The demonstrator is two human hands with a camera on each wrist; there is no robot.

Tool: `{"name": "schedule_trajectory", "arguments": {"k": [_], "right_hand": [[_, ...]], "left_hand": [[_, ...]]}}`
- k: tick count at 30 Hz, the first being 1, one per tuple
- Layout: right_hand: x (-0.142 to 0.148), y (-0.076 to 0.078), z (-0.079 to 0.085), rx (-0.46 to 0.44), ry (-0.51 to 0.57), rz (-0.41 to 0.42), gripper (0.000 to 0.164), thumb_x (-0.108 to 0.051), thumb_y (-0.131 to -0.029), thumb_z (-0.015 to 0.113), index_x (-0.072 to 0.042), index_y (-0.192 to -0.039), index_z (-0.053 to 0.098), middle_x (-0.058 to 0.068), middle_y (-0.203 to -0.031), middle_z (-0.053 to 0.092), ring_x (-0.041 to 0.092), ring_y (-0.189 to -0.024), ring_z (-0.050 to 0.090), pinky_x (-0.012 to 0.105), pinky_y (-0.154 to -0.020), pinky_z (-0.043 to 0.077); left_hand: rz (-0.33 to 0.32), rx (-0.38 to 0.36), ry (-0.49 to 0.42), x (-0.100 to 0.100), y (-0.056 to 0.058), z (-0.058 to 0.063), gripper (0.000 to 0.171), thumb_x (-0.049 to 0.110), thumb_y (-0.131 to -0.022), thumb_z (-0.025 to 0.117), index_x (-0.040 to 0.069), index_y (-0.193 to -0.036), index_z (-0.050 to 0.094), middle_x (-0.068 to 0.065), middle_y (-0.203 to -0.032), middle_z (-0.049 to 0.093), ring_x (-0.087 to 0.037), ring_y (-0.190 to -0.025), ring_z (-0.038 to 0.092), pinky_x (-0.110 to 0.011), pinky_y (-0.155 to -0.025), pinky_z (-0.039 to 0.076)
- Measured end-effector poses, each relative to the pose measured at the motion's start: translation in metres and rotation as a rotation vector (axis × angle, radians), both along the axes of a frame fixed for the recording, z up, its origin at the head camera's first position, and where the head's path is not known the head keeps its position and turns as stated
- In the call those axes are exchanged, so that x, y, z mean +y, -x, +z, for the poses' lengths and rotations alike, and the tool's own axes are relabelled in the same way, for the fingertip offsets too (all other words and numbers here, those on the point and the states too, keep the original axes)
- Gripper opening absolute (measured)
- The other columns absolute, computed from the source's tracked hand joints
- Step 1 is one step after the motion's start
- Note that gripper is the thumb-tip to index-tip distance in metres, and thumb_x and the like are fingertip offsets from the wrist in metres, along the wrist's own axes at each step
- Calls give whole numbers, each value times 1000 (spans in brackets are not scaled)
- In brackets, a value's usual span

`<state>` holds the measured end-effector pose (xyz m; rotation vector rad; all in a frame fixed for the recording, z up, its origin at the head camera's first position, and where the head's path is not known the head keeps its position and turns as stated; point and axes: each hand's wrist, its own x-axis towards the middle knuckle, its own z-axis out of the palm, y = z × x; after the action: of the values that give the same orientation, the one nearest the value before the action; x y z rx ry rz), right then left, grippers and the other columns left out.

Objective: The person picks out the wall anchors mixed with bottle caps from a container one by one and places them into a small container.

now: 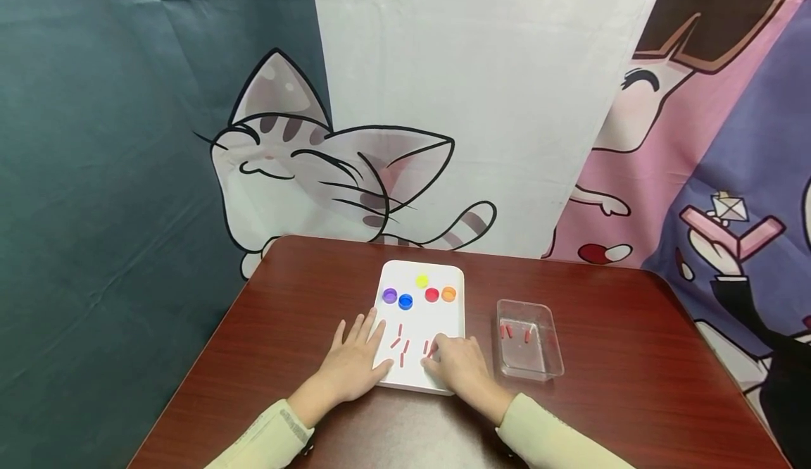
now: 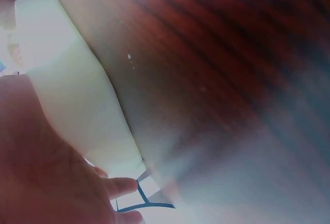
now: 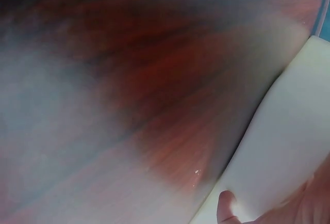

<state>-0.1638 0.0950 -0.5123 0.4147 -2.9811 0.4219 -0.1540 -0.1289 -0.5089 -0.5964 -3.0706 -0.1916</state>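
A white tray lies on the table, with several short red sticks scattered over its near half. On its left edge rests my left hand, fingers straight and spread, thumb near the sticks. Between thumb and index finger, my right hand pinches a red stick at the tray's right side; another red stick lies just left of it. The left wrist view catches part of the left hand; only a thumb and some palm of the right hand show in the right wrist view.
Small round cups in purple, blue, yellow, red and orange stand on the tray's far half. Right of the tray, a clear plastic box contains a few red sticks. A printed curtain hangs behind the brown table.
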Motion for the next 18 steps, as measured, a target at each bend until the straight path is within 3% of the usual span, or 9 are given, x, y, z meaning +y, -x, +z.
{"name": "schedule_trajectory", "arguments": {"k": [9,18], "right_hand": [[3,-1,2,13,3,4,20,-39,-74,71,-21,-77,62,-12,-50,43,10,-51,42,33,-66,33],[9,-2,9,60,42,70,17,-34,-70,72,-23,-79,64,-16,-49,43,5,-49,42,34,-71,35]], "left_hand": [[-2,2,3,0,-1,0,75,60,-91,37,12,-148,28,-10,-157,11,-34,-140,19,-59,-109,11],[0,8,12,0,0,-2,75,60,-91,38,12,-148,28,-10,-157,11,-34,-140,19,-59,-110,11]]}}
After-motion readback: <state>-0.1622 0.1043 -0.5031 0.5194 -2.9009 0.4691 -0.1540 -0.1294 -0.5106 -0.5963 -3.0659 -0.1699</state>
